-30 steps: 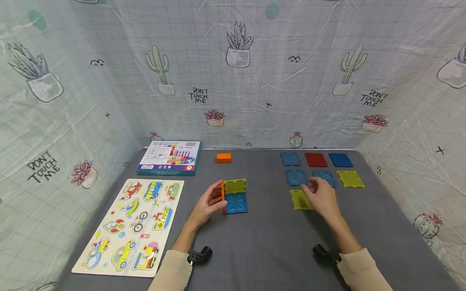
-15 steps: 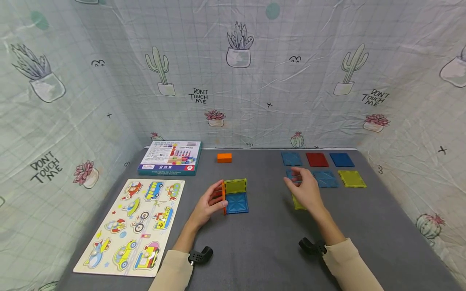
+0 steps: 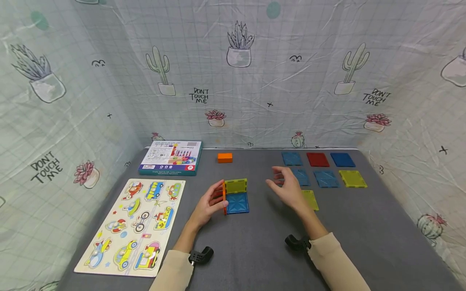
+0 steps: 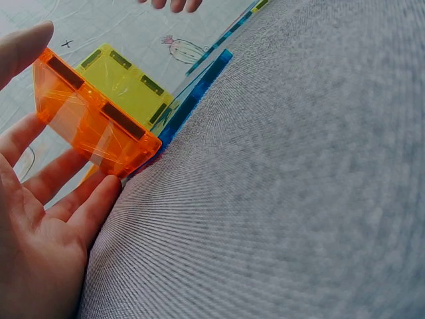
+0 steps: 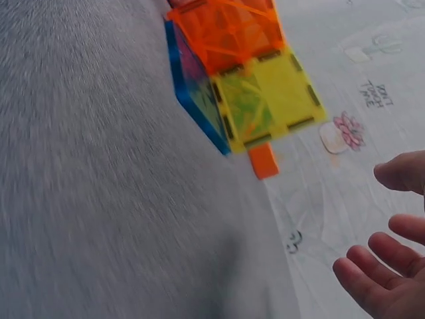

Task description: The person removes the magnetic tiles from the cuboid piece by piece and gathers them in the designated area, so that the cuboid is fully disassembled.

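In the head view my left hand (image 3: 208, 207) holds an upright orange magnetic tile (image 4: 93, 116) by its edges, thumb at one corner and fingers along the outer side. That tile stands at the left edge of a flat blue magnetic tile (image 3: 237, 203). A yellow magnetic tile (image 3: 236, 186) rises along the blue one's back edge, meeting the orange tile at the corner. My right hand (image 3: 290, 188) hovers right of this structure, fingers loosely bent and nothing between them. The right wrist view shows the same hand (image 5: 392, 256) apart from the tiles.
At right lie flat tiles: a red tile (image 3: 318, 159), a dark blue tile (image 3: 342, 159), several lighter blue ones and a yellow tile (image 3: 352, 178). An orange block (image 3: 225, 158) sits behind the structure. A picture puzzle board (image 3: 145, 214) and a box (image 3: 170, 158) lie left.
My right hand has moved left from the flat tiles at right toward the structure, uncovering blue tiles behind it. My left hand and the standing tiles have stayed put.
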`<state>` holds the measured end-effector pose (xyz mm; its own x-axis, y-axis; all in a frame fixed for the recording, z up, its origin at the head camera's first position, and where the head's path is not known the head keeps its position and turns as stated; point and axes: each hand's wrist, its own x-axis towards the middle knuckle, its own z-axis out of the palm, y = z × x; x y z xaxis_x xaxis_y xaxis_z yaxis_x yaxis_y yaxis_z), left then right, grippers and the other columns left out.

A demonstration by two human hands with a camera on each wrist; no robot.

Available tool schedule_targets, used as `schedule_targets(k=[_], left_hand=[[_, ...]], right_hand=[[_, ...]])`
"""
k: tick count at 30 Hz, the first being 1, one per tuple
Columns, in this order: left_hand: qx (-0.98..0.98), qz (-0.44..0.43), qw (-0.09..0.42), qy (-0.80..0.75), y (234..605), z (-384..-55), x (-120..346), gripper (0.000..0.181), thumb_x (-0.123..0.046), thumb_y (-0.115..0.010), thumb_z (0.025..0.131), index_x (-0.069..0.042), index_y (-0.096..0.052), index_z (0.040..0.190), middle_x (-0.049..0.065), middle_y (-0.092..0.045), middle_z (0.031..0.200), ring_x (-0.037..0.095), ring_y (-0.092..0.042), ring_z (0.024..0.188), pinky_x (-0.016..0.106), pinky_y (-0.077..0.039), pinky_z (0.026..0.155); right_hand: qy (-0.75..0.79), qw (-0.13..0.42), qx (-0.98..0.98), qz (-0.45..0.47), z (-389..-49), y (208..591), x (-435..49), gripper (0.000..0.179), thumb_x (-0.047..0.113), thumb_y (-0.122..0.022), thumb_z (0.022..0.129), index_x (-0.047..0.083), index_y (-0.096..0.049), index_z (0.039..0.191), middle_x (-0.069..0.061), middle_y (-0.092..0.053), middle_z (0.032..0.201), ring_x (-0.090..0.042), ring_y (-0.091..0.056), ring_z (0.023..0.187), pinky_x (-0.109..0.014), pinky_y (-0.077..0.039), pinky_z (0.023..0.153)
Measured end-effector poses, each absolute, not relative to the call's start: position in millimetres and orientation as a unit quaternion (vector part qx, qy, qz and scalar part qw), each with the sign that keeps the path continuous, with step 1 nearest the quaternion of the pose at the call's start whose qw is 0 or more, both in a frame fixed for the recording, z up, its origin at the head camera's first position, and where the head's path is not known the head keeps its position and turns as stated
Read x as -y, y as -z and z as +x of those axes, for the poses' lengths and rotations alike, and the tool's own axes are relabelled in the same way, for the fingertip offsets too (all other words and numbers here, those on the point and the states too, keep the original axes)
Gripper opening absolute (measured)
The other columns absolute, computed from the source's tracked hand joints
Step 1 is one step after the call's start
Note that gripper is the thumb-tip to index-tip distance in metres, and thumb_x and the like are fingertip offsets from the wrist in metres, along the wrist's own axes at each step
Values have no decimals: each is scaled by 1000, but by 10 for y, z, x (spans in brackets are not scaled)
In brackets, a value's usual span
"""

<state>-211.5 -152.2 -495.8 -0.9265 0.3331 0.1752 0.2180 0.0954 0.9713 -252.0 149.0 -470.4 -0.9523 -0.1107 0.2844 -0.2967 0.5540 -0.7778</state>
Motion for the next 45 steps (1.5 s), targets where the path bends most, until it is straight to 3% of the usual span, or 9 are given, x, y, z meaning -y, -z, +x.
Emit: schedule_targets(k=[15, 21, 25, 31, 38, 45], left_hand=[[-738, 197, 48, -644, 4943, -2132, 1497, 71, -8, -63, 94, 0, -28, 156, 32, -38, 152, 54, -40, 136, 67, -33, 115], [-741, 189, 48, -643, 4960, -2131, 1502, 70, -9, -64, 94, -8, -31, 156, 28, -39, 152, 51, -41, 137, 65, -33, 116], [-742, 184, 49, -642, 4962, -2123, 1500, 69, -10, -65, 95, -10, -32, 156, 26, -40, 152, 49, -42, 137, 64, -34, 116], [-740, 193, 47, -643, 4958, -2134, 1509, 70, -8, -64, 95, -2, -30, 156, 29, -40, 151, 50, -42, 137, 66, -34, 115], [-739, 185, 50, -646, 4972, -2139, 1516, 68, -10, -64, 95, -11, -34, 155, 27, -39, 153, 48, -42, 138, 64, -34, 116], [-738, 188, 46, -646, 4972, -2136, 1521, 70, -8, -64, 94, -3, -31, 156, 30, -39, 151, 51, -42, 136, 65, -34, 116]], right_hand=[[-489, 51, 851, 185, -2601, 4947, -1102, 52, 17, -74, 91, 0, -54, 136, -21, -59, 128, -37, -61, 117, -50, -56, 99], [-489, 31, 850, 192, -2608, 5017, -992, 46, 13, -71, 93, 4, -56, 136, -17, -62, 129, -33, -62, 118, -46, -56, 100], [-476, 26, 858, 189, -2609, 5057, -937, 38, 13, -68, 95, 5, -60, 131, -14, -66, 122, -28, -66, 111, -43, -58, 95], [-461, 31, 871, 169, -2610, 5082, -879, 28, 16, -65, 98, 5, -65, 124, -12, -70, 116, -24, -68, 104, -43, -58, 94], [-444, 40, 882, 154, -2610, 5085, -821, 24, 18, -64, 98, 5, -67, 117, -11, -71, 109, -22, -65, 95, -44, -58, 90], [-440, 42, 885, 146, -2630, 5086, -802, 18, 21, -62, 99, 9, -69, 110, -6, -71, 99, -15, -61, 84, -36, -57, 81]])
